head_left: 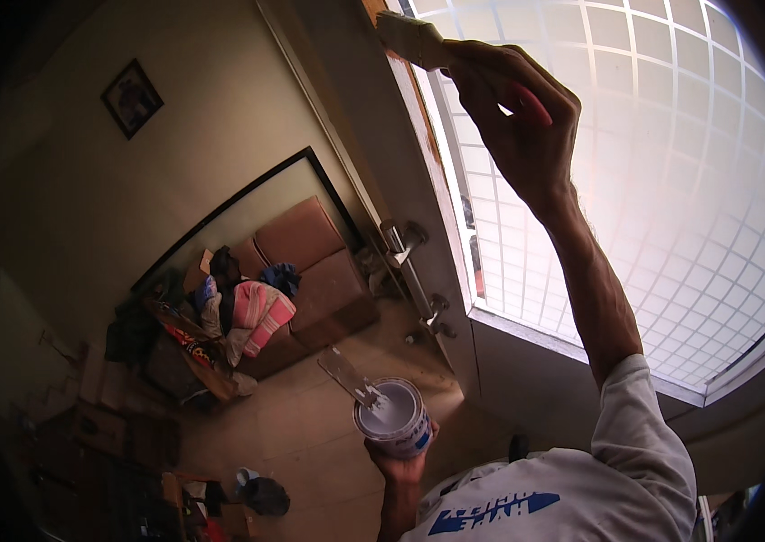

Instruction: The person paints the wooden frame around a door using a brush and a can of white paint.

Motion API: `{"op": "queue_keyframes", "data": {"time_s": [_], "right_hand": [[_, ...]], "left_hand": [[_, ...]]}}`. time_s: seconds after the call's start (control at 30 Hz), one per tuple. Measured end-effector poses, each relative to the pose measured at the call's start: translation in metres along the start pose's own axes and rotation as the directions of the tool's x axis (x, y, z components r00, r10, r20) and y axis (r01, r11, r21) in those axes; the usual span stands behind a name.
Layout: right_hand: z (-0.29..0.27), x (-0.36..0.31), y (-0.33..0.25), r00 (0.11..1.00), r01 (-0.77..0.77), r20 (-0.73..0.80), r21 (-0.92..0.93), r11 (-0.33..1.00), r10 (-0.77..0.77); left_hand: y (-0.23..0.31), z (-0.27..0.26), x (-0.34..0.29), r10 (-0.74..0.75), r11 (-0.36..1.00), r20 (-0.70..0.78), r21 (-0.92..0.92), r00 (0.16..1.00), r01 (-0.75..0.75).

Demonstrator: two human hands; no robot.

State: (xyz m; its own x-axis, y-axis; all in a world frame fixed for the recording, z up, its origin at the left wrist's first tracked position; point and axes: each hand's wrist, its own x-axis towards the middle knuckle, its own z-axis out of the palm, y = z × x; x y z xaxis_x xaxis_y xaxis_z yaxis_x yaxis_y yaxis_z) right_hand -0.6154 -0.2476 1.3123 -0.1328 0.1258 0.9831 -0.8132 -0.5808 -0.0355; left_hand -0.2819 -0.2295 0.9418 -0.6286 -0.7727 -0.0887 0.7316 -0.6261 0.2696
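My right hand (527,117) is raised at the top, its fingers closed around a paintbrush (408,38) with part of a red handle showing. The bristle end lies at the brown, partly bare edge of the door (432,149), next to the bright gridded glass (644,199); whether it touches is hard to see. Low in the middle, my left hand (403,467) grips a paint can (411,441) from below and the side. Pale grey paint fills part of the can. A flat stick (343,370) leans out over its rim, its lower end coated with paint.
A metal door handle (418,289) sticks out between the can and the glass. Farther left, a brown sofa (314,271) carries heaped clothes and a pink striped cloth (260,314). A framed picture (132,98) hangs on the wall. Dark furniture and a black bag (265,495) stand at lower left.
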Motion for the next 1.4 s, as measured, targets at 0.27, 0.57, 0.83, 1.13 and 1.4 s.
{"op": "queue_keyframes", "data": {"time_s": [0.27, 0.57, 0.83, 1.13, 1.4], "right_hand": [[-0.014, -0.036, -0.016, 0.986, -0.098, 0.121, -0.129, 0.987, 0.114], [-0.027, -0.035, -0.039, 0.983, -0.07, 0.156, -0.17, 0.983, 0.097], [-0.007, 0.005, -0.017, 0.994, -0.064, 0.087, -0.04, 0.997, 0.067], [-0.016, -0.047, -0.028, 0.985, -0.136, 0.089, -0.134, 0.982, 0.149], [-0.022, -0.069, -0.037, 0.955, -0.254, 0.119, -0.153, 0.955, 0.273]], "left_hand": [[-0.001, 0.002, 0.0, -0.028, 0.998, 0.0, -0.051, 1.0, 0.028], [-0.001, 0.009, -0.001, -0.031, 0.997, 0.012, -0.072, 0.999, 0.032], [-0.005, 0.02, -0.002, 0.029, 0.999, -0.031, -0.039, 0.999, -0.03], [-0.002, 0.008, -0.002, 0.013, 1.0, -0.033, -0.003, 0.999, -0.013], [-0.003, 0.014, -0.001, 0.018, 1.0, -0.059, 0.0, 0.998, -0.018]]}}
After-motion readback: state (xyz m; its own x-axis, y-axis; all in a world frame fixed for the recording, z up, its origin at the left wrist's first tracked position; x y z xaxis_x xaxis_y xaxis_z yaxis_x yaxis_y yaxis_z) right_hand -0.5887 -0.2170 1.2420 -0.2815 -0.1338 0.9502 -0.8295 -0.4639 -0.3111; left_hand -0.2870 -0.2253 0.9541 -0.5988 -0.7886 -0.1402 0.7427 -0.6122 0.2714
